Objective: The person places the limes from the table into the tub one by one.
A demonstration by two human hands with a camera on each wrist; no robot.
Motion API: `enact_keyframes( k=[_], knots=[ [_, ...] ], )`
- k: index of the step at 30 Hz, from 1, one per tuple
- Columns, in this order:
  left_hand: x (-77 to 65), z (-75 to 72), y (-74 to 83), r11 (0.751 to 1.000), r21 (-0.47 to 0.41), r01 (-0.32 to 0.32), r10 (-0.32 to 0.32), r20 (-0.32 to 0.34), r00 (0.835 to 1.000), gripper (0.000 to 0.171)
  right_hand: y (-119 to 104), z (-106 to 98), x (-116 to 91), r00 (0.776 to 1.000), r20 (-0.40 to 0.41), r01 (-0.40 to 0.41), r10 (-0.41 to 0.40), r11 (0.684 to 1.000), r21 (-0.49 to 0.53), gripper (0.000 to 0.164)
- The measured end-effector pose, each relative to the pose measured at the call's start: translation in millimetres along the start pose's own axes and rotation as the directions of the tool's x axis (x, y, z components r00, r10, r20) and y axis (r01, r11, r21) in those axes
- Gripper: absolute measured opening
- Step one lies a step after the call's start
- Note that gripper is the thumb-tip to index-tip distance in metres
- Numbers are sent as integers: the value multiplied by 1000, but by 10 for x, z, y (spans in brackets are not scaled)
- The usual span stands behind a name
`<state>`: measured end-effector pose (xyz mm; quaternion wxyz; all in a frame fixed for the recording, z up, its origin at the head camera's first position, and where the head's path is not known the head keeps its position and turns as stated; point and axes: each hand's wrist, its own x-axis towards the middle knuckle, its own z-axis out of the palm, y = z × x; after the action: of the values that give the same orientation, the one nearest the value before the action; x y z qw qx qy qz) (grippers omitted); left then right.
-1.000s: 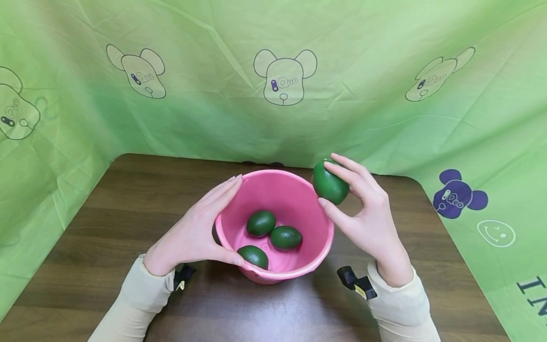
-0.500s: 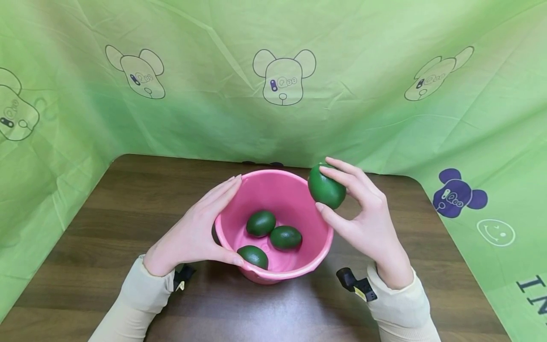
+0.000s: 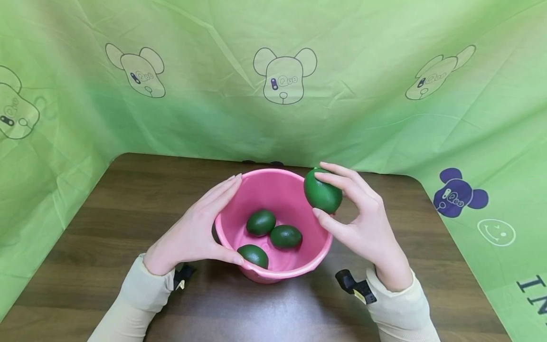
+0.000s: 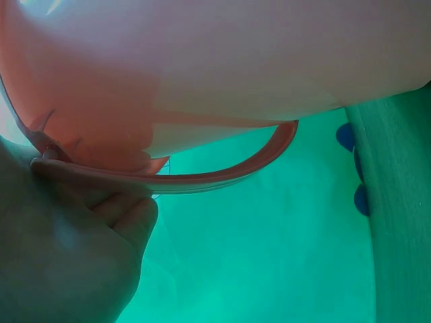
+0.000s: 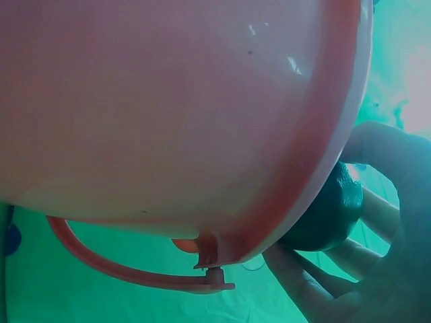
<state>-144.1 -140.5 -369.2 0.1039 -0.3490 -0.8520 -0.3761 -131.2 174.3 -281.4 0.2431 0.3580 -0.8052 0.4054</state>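
My left hand (image 3: 194,228) grips a pink plastic bucket (image 3: 299,263) by its left side. The thumb lies over the near rim and the fingers reach along the far rim. In the left wrist view, its fingers are beside the bucket's curved handle (image 4: 222,178). A glossy, dark green oval fruit (image 3: 323,191) is pinched between the thumb and fingers of my right hand (image 3: 363,218), overlapping the bucket's right rim in the head view. Inside the bucket lie three similar fruits: one at the back (image 3: 261,223), one at the right (image 3: 286,237) and one near the front rim (image 3: 253,256).
The bucket stands on a brown wooden table (image 3: 107,209). Behind it and along both sides hangs a green cloth (image 3: 205,118) printed with bear-like heads. A black wrist camera (image 3: 354,286) sits at the right sleeve, another (image 3: 183,275) at the left.
My right hand has moved left and slightly toward me with the green fruit, bringing it further over the bucket's right rim. The left hand, bucket and three fruits inside keep their places.
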Motion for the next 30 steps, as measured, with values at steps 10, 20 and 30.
enact_keyframes(
  k=[10, 20, 30],
  knots=[
    [7, -13, -5, 1000, -6, -9, 9, -4, 1000, 138, -1, 18, -7, 999, 28, 15, -16, 999, 30, 51],
    [11, -13, -4, 1000, -9, -12, 12, -2, 1000, 138, -7, 30, -23, 998, 59, 13, -15, 999, 38, 51],
    [9, -7, -3, 1000, -14, -13, 13, -4, 1000, 138, -17, 42, -30, 996, 85, 10, -14, 998, 58, 52]
  ],
)
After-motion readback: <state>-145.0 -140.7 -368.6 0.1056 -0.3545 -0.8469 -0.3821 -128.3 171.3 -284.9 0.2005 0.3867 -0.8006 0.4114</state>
